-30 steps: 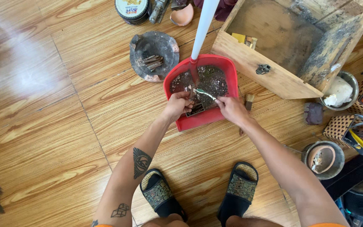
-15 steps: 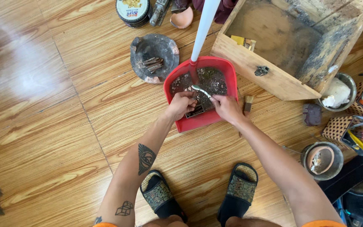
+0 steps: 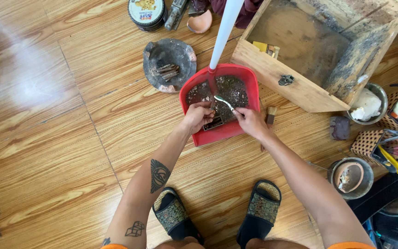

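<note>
A red dustpan [image 3: 249, 78] with a long white handle [image 3: 225, 27] lies on the wooden floor, filled with dark gritty dirt. My left hand [image 3: 198, 116] rests inside its near edge, fingers curled on a small dark flat piece. My right hand [image 3: 250, 122] pinches a thin curved metal piece [image 3: 223, 101] that points over the dirt. Both hands sit close together at the pan's front lip.
A round dark dish [image 3: 169, 64] holding rusty nails sits left of the pan. An old wooden box [image 3: 318, 50] stands at the upper right. Metal bowls [image 3: 350, 177], baskets and tools crowd the right edge. A round tin [image 3: 147, 13] lies at the top. My sandalled feet [image 3: 217, 212] are below.
Both hands have shifted slightly within the dustpan; the metal piece in my right hand has tilted a little. The pan has not moved.
</note>
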